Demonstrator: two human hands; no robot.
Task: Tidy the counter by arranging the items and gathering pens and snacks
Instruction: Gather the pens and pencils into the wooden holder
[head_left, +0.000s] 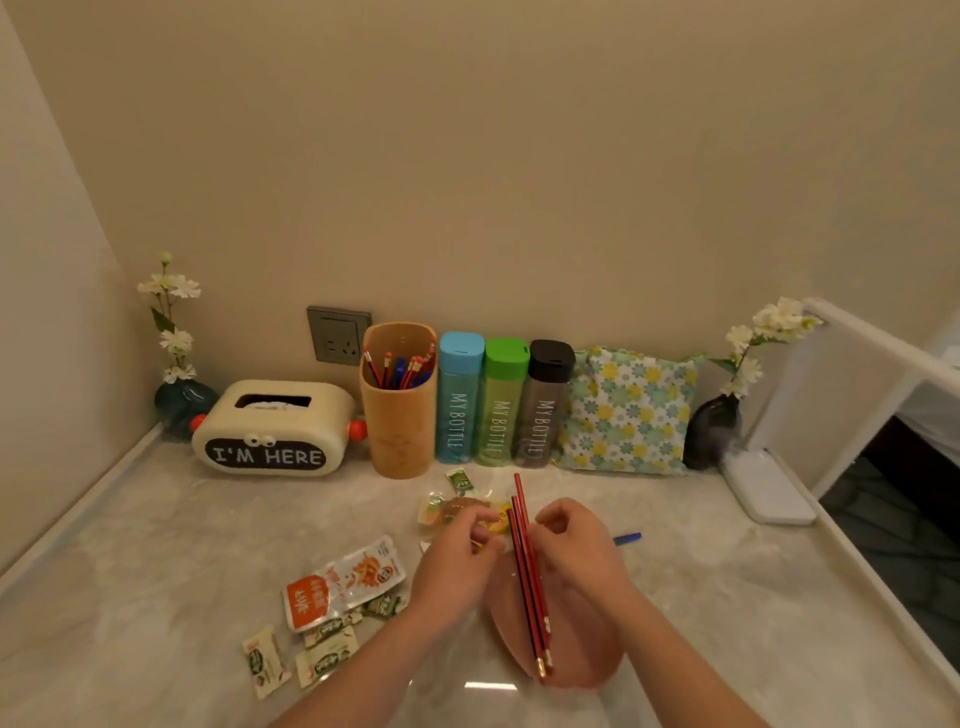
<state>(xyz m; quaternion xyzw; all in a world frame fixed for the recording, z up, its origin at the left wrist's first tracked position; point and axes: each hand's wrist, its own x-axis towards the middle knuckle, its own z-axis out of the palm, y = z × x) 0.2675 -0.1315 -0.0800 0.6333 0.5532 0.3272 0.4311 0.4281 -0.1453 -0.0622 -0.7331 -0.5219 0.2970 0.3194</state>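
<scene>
1. Holding a bundle of red pencils, the right hand has its fingers curled around their upper part; the eraser ends point back toward the person and the tips point toward the wall.
2. The left hand sits just beside the pencils, fingers pinched together near them; whether it actually grips them or a wrapper cannot be told.
3. Under the pencils' lower ends there is a pinkish round patch on the counter; what it is cannot be told.
4. A blue pen lies on the counter just right of the right hand, partly hidden by it.
5. Just beyond the hands lie an orange-yellow snack and a small green packet.
6. To the left of the left arm sits a loose group: a large orange-and-white pouch with several small green-and-white sachets near and below it.
7. Along the wall, from left to right: a dark vase with white flowers, a tissue box reading "I'M HERE", a tan pen cup already holding red pencils and blue pens, three bottles in blue, green and dark grey, a floral bag, and a second vase.
8. A white flat object lies at the right edge of the counter.
</scene>
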